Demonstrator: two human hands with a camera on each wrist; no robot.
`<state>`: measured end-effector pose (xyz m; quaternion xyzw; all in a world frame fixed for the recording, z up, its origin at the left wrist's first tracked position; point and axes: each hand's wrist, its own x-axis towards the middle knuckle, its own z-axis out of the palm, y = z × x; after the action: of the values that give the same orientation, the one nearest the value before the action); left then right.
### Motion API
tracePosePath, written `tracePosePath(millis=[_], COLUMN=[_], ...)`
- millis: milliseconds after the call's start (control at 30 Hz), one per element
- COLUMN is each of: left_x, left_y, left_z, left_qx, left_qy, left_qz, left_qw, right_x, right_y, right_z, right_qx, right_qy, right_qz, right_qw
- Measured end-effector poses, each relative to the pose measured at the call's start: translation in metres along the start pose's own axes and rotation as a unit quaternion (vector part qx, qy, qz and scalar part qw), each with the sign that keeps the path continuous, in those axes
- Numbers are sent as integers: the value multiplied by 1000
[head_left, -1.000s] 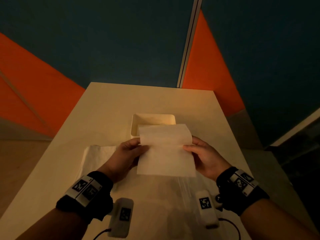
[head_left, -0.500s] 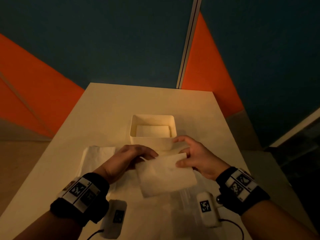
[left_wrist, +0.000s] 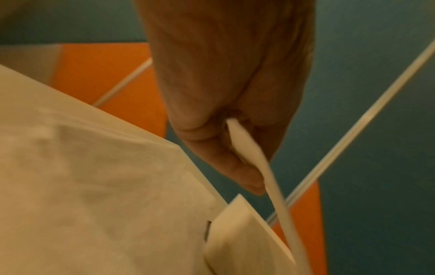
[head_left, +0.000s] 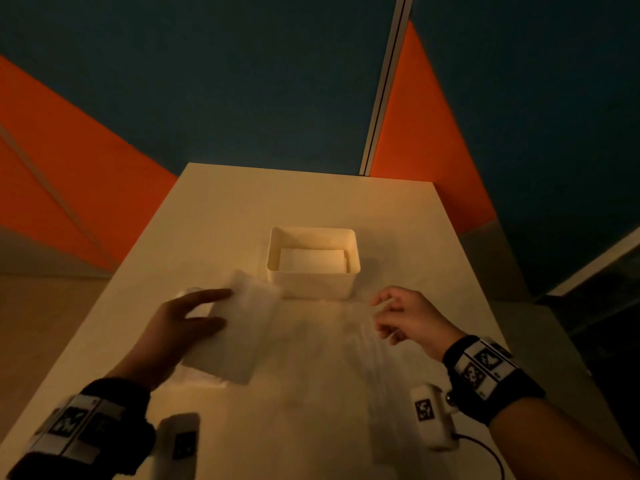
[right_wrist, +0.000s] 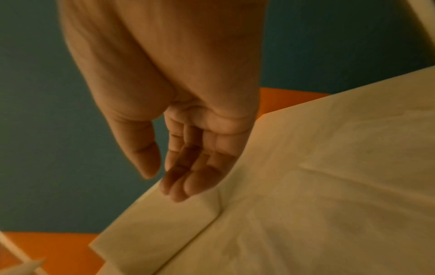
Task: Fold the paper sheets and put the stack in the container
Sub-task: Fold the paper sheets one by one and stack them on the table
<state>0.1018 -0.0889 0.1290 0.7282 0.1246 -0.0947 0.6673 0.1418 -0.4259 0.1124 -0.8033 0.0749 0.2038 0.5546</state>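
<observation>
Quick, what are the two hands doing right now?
Left hand: pinching a folded paper sheet.
Right hand: holding nothing, fingers loosely curled.

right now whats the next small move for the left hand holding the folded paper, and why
Probably carry the folded white paper sheet right and forward over the white square plastic container and lower it in: the left hand alone pinches it, the right hand has nothing, and folded paper already lies inside.
</observation>
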Motion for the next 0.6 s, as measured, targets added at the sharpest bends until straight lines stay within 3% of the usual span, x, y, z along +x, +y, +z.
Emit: tracePosePath(millis=[133, 300, 433, 600], left_x=[-4, 5, 13, 16], left_y=[-14, -36, -44, -46], left_z=[-22, -20, -18, -22], left_qx=[-11, 138, 279, 351], left_qy=[98, 183, 203, 181], left_qz=[-20, -8, 55, 98], left_qw=[995, 973, 937, 913], right_x=[7, 14, 21, 23], right_y=[23, 46, 61, 68], right_z=[-18, -27, -37, -49], right_qx=[-7, -35, -140, -307], right_qy=[61, 99, 120, 97], right_qz=[50, 83, 78, 102], right_qw=[997, 991, 980, 941])
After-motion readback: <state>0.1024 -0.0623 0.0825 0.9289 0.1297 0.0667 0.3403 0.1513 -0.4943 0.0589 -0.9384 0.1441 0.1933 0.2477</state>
